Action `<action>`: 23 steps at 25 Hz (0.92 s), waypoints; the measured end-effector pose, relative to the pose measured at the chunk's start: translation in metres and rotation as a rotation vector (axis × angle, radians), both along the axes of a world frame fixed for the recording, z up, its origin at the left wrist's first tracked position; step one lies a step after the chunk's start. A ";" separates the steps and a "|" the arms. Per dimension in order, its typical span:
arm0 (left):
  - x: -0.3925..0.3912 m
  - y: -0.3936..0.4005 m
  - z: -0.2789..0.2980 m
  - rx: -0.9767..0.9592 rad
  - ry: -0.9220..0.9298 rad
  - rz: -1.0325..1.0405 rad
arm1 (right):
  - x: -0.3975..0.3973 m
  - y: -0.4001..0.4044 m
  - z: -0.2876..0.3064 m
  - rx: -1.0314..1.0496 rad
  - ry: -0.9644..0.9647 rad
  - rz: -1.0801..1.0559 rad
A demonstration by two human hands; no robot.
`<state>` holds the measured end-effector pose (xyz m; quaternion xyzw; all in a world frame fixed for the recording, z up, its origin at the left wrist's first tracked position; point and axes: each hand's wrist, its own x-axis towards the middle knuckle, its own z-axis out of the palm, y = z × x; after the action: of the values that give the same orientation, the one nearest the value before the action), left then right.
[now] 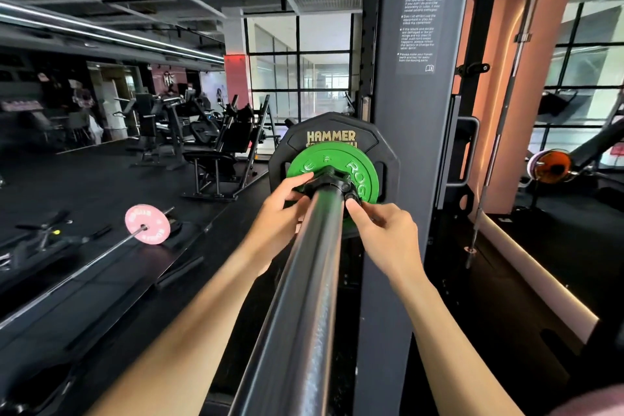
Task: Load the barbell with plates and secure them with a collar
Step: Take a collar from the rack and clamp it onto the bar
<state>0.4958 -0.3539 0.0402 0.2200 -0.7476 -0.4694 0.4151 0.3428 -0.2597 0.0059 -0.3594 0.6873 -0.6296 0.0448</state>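
a: nearest us it's just the bar (304,297), running up between the two forearms to the hands.

b: and the hands themselves?

a: left hand (280,213) is on the left side of the collar (332,181), fingers curled narrow around its edge. right hand (385,230) is pinched small on the right side, thumb tip pressed on what looks like the clamp lever. both are holding the collar, one to each side of the bar.

b: is it locked?

a: can't tell from here. the collar sits just past the fingertips, right up against the green plate (332,176), and behind that is the black plate (334,149), hard by the rack post (412,145).

b: so what could go wrong?

a: i'd say a half-closed lever. if the thumb slips before it snaps over, the collar only looks set, and the plates could creep outward toward the hands under load. also a gap: if the collar isn't pushed flush first, the green plate will rattle. and skin could get nipped where the lever closes.
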 end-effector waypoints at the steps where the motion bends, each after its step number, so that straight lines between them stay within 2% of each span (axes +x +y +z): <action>1: 0.005 0.004 0.005 0.019 -0.014 -0.003 | 0.001 0.005 0.003 0.008 0.024 0.007; 4: 0.030 0.017 0.017 0.019 -0.070 0.015 | 0.015 0.025 0.016 -0.068 0.028 0.001; 8: 0.102 0.052 0.035 -0.042 -0.078 0.015 | 0.066 0.080 0.041 -0.174 0.046 0.004; 12: 0.189 0.095 0.042 -0.132 -0.062 -0.061 | 0.154 0.151 0.053 -0.268 0.067 0.020; 16: 0.266 0.133 0.049 -0.205 -0.047 -0.116 | 0.242 0.196 0.061 -0.278 0.120 0.067; 20: 0.319 0.142 0.058 -0.223 -0.043 -0.097 | 0.300 0.187 0.081 -0.341 0.198 0.105; 23: 0.363 0.121 0.059 -0.238 -0.069 0.022 | 0.337 0.140 0.086 -0.242 0.287 0.163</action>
<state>0.8593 -0.2325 0.0995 0.1935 -0.8095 -0.3650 0.4172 0.6794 -0.1197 0.0923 -0.5027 0.5747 -0.6441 -0.0463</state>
